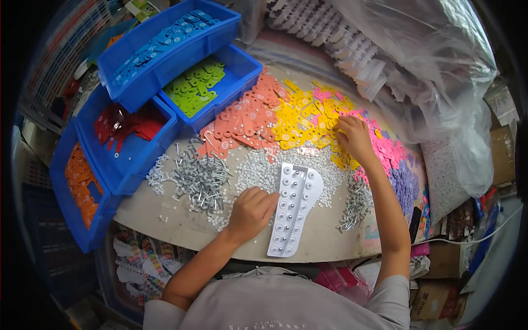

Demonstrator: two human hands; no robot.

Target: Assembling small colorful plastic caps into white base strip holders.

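1. In the head view, reached with the bare right hand to the right side of a heap of flat yellow plastic strips; fingers bent down among the strips, could not tell any pinch on one.
2. Rested the bare left hand, fingers curled together, at the left edge of a long white plastic block with two rows of round seats; could not tell any clamping on it.
3. Showed the block flat on the beige tabletop, near the person.
4. Beyond the left hand, showed silver metal pins and small white discs.
5. Showed coral strips left of the yellow, pink strips right.
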